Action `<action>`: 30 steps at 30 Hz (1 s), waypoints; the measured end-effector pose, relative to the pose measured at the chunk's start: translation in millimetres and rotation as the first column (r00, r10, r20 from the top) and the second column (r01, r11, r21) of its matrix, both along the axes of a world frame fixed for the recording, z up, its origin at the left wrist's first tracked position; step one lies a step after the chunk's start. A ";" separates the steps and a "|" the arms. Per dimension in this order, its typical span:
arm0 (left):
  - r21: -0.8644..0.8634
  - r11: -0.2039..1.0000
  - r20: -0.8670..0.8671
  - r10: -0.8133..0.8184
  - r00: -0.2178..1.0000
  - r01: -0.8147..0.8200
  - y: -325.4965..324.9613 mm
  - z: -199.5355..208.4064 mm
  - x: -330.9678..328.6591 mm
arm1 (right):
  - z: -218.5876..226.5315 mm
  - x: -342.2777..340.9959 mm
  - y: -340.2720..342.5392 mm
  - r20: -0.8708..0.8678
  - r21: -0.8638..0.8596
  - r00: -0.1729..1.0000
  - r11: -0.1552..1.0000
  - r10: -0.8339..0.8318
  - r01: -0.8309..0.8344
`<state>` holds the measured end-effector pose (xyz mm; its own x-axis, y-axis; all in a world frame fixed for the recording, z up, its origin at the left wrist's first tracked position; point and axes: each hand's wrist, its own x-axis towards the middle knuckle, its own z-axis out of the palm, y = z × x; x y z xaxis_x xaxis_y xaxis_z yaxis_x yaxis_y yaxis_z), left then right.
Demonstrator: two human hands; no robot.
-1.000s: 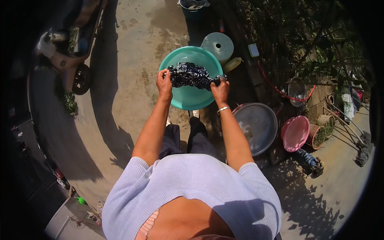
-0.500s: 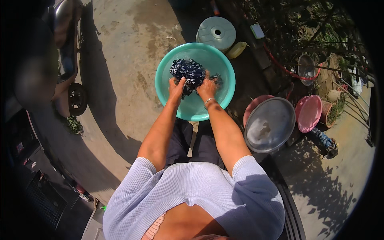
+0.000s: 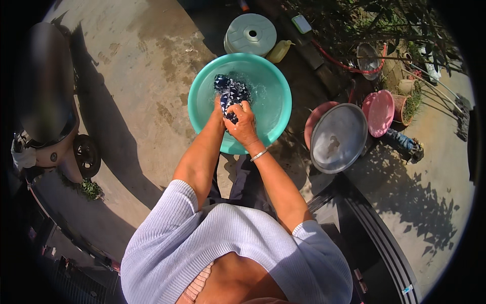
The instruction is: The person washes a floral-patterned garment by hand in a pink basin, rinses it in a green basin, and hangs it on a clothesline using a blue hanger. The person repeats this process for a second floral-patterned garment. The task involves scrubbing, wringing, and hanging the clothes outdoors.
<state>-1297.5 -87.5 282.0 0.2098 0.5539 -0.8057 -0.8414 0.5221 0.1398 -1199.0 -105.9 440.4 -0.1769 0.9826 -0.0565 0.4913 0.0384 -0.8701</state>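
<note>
A wet dark blue cloth with a white pattern (image 3: 234, 92) is bunched up in a round turquoise basin (image 3: 286, 99) that holds water. My right hand (image 3: 241, 124), with a silver bangle at the wrist, is closed round the near end of the cloth. Against the cloth's left side is my left hand (image 3: 219, 110), gripping it; most of its fingers are hidden behind the cloth and the right hand. The far end of the cloth reaches toward the basin's upper left, and the water ripples beside it.
Behind the basin stand a pale green round stool (image 3: 238, 36) and a yellowish plastic bottle (image 3: 280, 51). A grey metal basin (image 3: 349, 137) and a pink basin (image 3: 379, 114) lie to the right. At the left a scooter (image 3: 61, 147) is parked on the concrete.
My right hand has moved left and nearer to me, beside the left hand, and now grips the cloth's near end. The cloth is drawn into a longer, narrower bunch. The view has shifted.
</note>
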 end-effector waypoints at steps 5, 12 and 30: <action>0.105 0.980 -0.207 -0.146 0.967 0.170 -13.5 25.1 0.0 | 9.2 -9.7 -5.7 0.025 0.027 1.000 0.999 -0.018 0.017; 0.070 0.899 -0.402 -0.372 0.836 0.433 0.6 82.0 -12.9 | -20.9 15.8 21.8 0.104 0.074 0.944 0.949 -0.312 0.306; -0.075 0.895 -0.636 -0.382 0.671 0.439 -11.6 23.1 -8.2 | 106.6 33.0 -10.9 -0.030 0.149 0.957 0.945 -0.289 0.290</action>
<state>-1305.7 -99.0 305.1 -0.0982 0.5999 -0.7940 -0.2516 0.7570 0.6030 -1166.0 -116.7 547.0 0.1169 0.9885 0.0958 0.4941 0.0258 -0.8690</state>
